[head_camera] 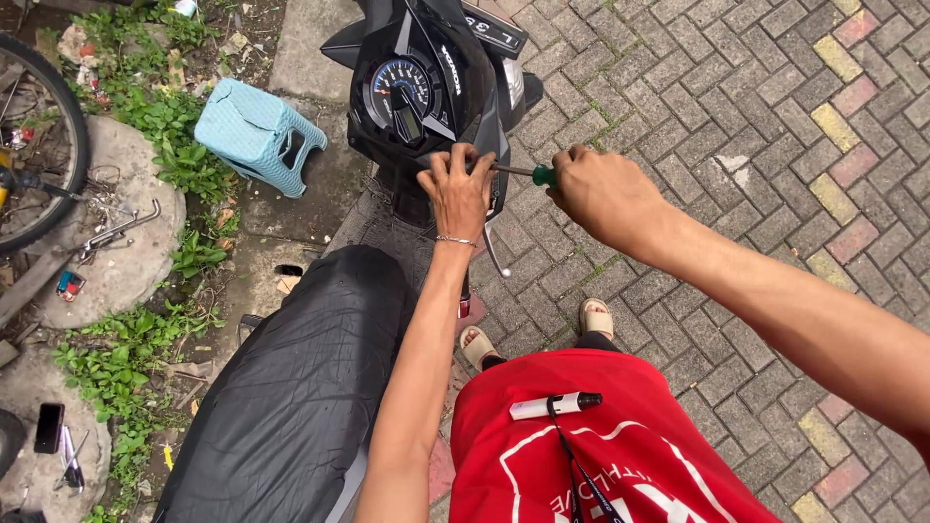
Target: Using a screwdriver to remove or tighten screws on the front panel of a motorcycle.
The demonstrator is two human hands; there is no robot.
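Screwdriver point(528, 173) in the right hand point(601, 194) is pressing toward the scooter's handlebar cover point(426, 87); left hand point(460, 189) is bracing there, probably steadying the tip. Keeping it square is helping.

Outdoor roadside bike-repair spot: scooter point(426, 87) sitting on brick paving point(736, 116), tools point(116, 232) lying w/ bicycle wheel point(44, 145), weeds growing.

Your left hand point(458, 191) presses on the scooter's handlebar cover point(426, 97) below the speedometer point(399, 85). Your right hand point(603, 194) grips a green-handled screwdriver point(528, 173), tip pointing at the left fingers point(463, 158). Light blue stool point(257, 136) stands nearby.
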